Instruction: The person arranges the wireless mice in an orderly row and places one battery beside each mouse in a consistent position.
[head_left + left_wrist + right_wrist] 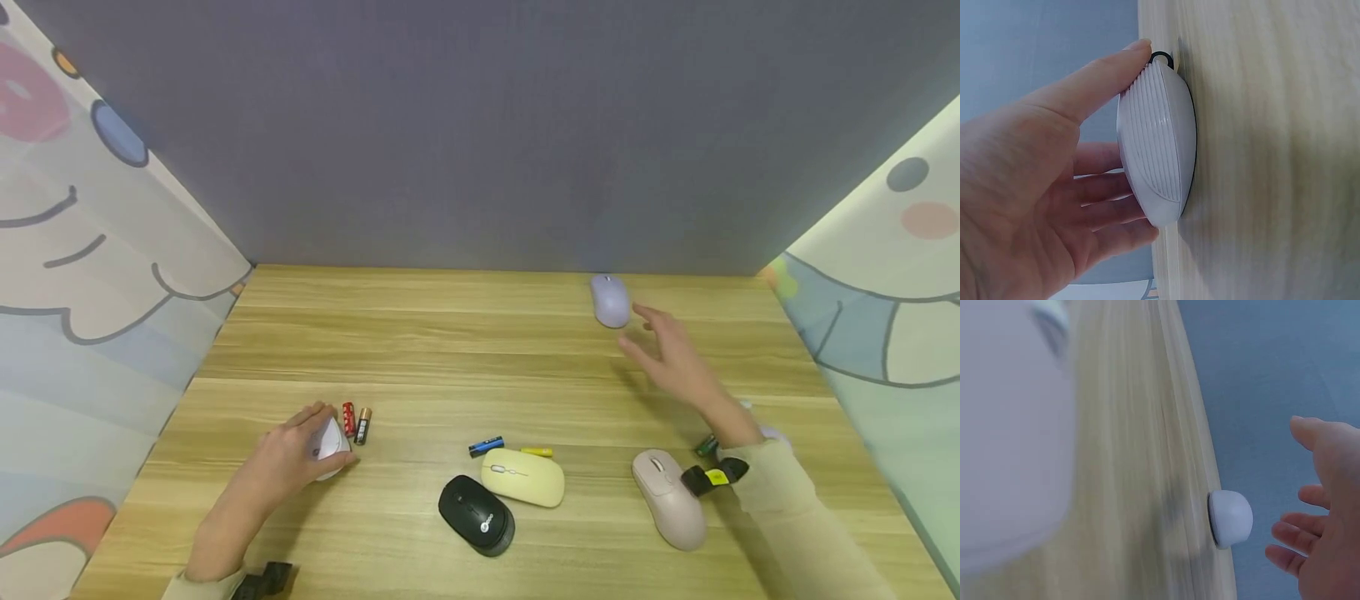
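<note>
At the left of the table, my left hand [285, 458] grips a white computer mouse [331, 440]. The left wrist view shows the thumb at one end of the ribbed white mouse [1157, 137], its fingers around the far side and the mouse's base against or just above the wood. Out to the right, my right hand [678, 362] is in the air with loosely spread fingers, holding nothing. Just beyond its fingertips lies a lavender mouse [611, 302] near the back edge. That mouse [1230, 519] appears apart from the hand [1322, 512] in the right wrist view.
Beside the left hand lie a red battery [348, 419] and a black-and-copper battery [362, 426]. Front centre holds a black mouse [476, 515], yellow mouse [522, 477], blue battery [486, 447] and yellow battery [537, 452]. A pinkish mouse [670, 500] and green battery [706, 446] lie near the right wrist.
</note>
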Motion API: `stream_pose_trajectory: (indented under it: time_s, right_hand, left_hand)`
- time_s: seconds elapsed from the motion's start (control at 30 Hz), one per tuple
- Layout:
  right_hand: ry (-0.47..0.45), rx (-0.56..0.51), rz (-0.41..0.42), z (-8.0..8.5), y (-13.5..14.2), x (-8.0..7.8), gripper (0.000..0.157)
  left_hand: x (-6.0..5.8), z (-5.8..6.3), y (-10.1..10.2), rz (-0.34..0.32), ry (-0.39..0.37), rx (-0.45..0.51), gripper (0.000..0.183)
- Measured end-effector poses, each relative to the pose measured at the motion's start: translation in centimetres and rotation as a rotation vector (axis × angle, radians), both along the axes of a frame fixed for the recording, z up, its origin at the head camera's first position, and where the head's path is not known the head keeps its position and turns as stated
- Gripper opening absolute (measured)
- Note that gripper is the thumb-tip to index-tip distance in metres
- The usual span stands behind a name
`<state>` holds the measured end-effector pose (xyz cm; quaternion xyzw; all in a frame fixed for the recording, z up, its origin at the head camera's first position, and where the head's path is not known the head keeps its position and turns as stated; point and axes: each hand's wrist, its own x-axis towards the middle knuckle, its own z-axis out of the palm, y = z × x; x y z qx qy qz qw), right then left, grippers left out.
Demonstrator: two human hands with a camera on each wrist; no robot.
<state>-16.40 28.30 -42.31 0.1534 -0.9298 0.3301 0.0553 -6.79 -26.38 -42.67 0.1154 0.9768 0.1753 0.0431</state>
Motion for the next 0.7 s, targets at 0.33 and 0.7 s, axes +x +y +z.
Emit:
stream_pose_trajectory:
  time_s: [0.33, 0.7]
  right_hand:
    - [-0.022, -0.023, -0.009, 0.1, 0.5, 1.4, 0.063]
    - [0.052, 0.054, 0.06, 0.0, 0.9, 3.0, 0.054]
  left_hand:
    - [-0.2, -0.2, 0.0, -0.002, 0.009, 0.006, 0.085]
    - [-0.6, -0.3, 0.0, -0.001, -0.001, -0.002, 0.086]
